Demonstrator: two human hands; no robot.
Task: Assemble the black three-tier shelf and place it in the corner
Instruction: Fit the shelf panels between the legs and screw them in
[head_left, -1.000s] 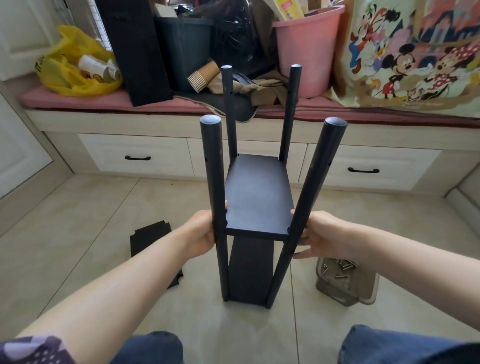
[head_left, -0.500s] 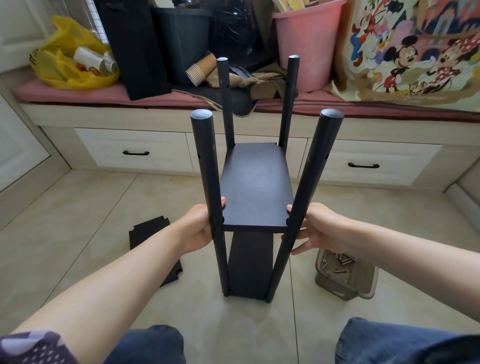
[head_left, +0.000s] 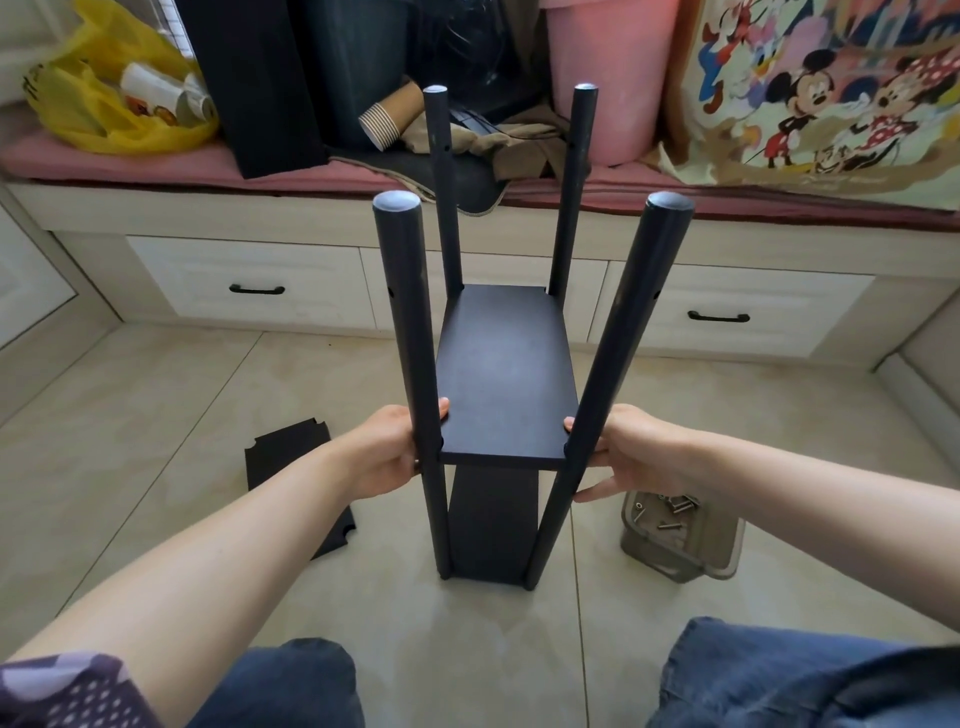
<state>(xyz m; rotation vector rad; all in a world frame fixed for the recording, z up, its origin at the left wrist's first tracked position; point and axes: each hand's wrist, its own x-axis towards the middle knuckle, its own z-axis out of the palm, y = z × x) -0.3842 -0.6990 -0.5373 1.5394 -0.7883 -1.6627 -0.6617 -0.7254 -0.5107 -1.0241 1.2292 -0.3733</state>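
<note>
Print on the yellow bag (head_left: 104, 109) at your far left, up on the window seat (head_left: 156, 161), is too small to read. Below it a loose black panel (head_left: 291, 483) with notched corners lies flat on the floor tiles (head_left: 156, 415), just beside your left forearm. Your left grip (head_left: 387, 457) is clamped on the near-left post (head_left: 413, 338), fingers curled round it at the level of the middle board (head_left: 506, 384), the thumb tip lying on the board's top. The shelf (head_left: 488, 525) stands upright on the tiles straight ahead of you, between your knees and the drawers (head_left: 249, 270), its long axis vertical. Four round posts point up with free capped ends, the two near ones splaying apart in this view. Two boards are fitted, the middle one and a lower one near the floor; each board's long side runs away from you toward the drawers. Your right grip (head_left: 639, 457) is clamped on the near-right post (head_left: 613, 364) at the same height, thumb against the board's edge, fingers below. Just beside that wrist a clear tub (head_left: 691, 556) on the floor holds screws (head_left: 675, 503). On the seat behind stand a pink bucket (head_left: 608, 78) and, far right, a fabric (head_left: 831, 156) printed with cartoon mice; the faint script under them is too blurred to read.
</note>
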